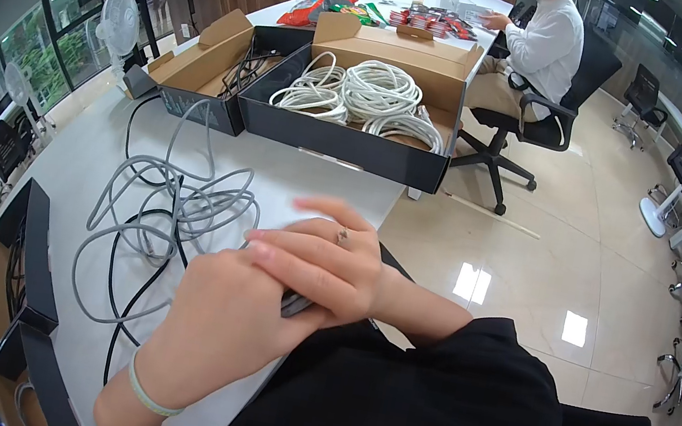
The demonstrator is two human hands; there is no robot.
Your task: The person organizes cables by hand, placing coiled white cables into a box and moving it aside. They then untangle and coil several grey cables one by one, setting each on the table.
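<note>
Fingers point(303, 272) of left hand point(237, 309) and right hand point(347, 271) narrow around one grey item point(294, 304), beside one cable tangle point(174, 216).

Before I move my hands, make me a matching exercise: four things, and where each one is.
Things:
1. White cables
2. Grey cable
3. Bracelet
4. Ring

Places:
A. On a finger of the right hand
B. Coiled inside an open box
C. In loose loops on the table
D. Around the left wrist

Pairs: 1-B, 2-C, 3-D, 4-A
</note>
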